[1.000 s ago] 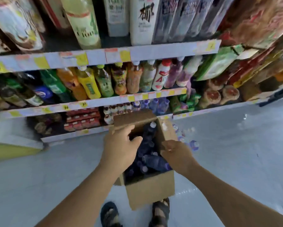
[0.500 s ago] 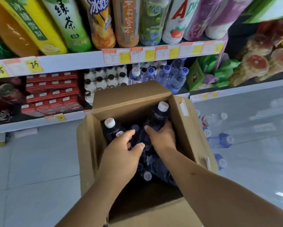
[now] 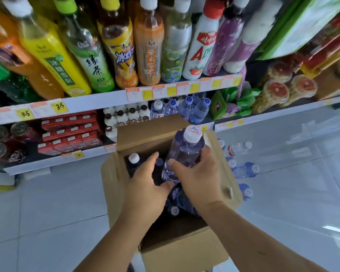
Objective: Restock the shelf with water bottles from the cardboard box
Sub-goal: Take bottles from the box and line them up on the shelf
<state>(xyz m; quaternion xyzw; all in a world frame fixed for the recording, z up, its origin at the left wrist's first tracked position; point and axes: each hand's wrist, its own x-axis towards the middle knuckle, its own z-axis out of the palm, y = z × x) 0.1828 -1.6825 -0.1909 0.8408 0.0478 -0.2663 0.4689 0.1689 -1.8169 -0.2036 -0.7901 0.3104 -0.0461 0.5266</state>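
The cardboard box [image 3: 185, 250] stands open on the floor [image 3: 47, 213] in front of the bottom shelf [image 3: 57, 163], with an upright bottle [image 3: 133, 160] in its far left corner. Over its far half the right hand [image 3: 198, 177] grips a water bottle [image 3: 185, 152], its cap toward the shelf, and the left hand [image 3: 147, 185] sits just left of it above the opening. Loose bottles [image 3: 243, 169] lie on the floor right of the box; behind it the shelf holds shelved water bottles [image 3: 185, 108], with small bottles [image 3: 126, 116] and stacked cartons [image 3: 67, 132] to their left and tall drink bottles [image 3: 126, 46] a shelf above.

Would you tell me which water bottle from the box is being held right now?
The white-capped bottle in the right hand, up above the others, which sit low in the box.
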